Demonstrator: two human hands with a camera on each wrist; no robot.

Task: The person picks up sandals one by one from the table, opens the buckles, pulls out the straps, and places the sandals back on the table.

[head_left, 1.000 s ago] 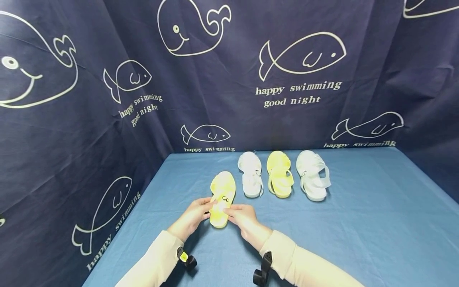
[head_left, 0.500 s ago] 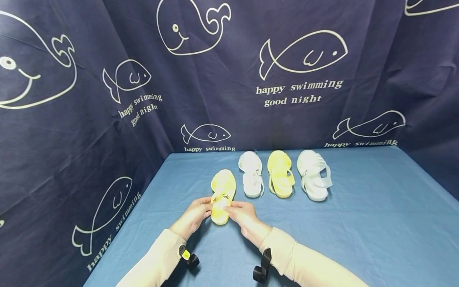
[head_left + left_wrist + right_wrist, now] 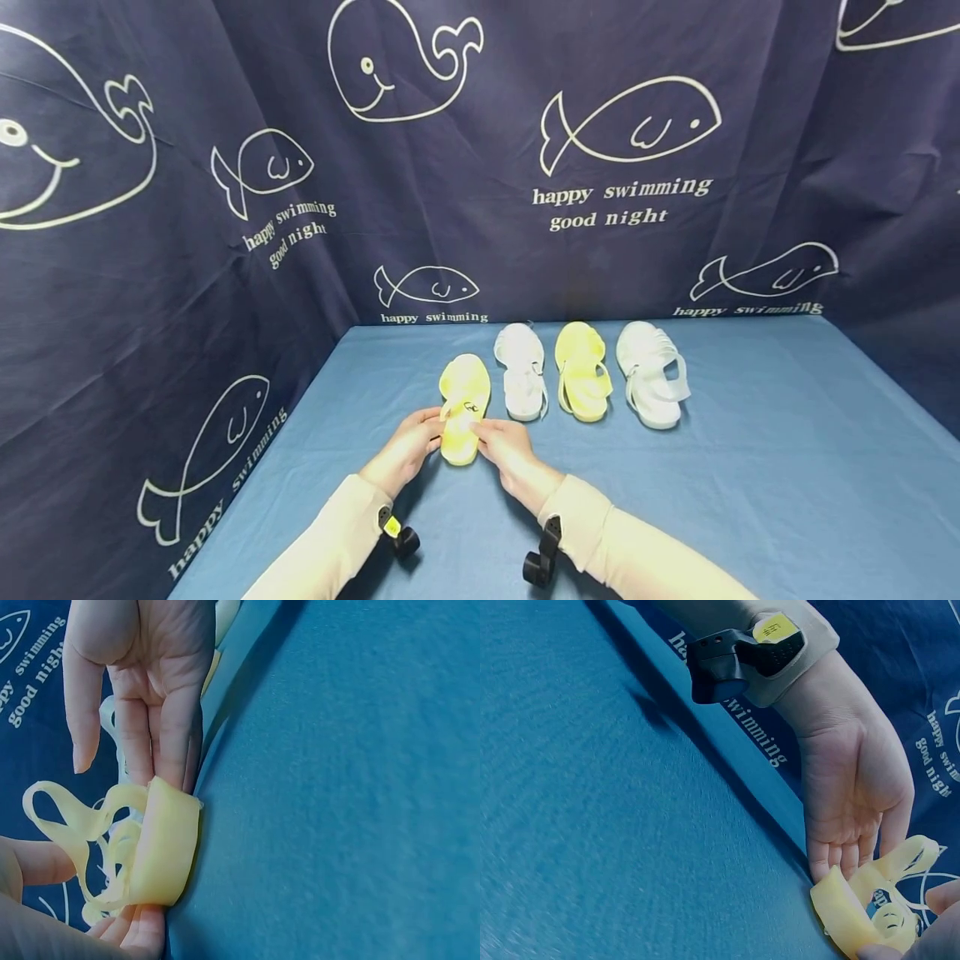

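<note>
A yellow jelly sandal (image 3: 466, 386) lies on the blue cloth, toe pointing away from me. Its heel (image 3: 171, 844) and looped ankle strap face me in the left wrist view. At the heel's left side is my left hand (image 3: 408, 448), whose fairly straight fingers touch the sole in the right wrist view. My right hand (image 3: 512, 460) touches the opposite side with extended fingers. Its thumb (image 3: 84, 724) stands apart from the sandal in the left wrist view. The fingertips are partly hidden by the sole.
To the right and slightly farther back stand a white sandal (image 3: 521, 367), a second yellow sandal (image 3: 583, 367) and another white sandal (image 3: 647, 367), all in a row. A navy fish-print curtain (image 3: 600, 267) closes off the back and left side.
The yellow sandal between my hands has slid slightly away from me, both hands moving along with it. The view has tilted a little; the row of three sandals stays put.
</note>
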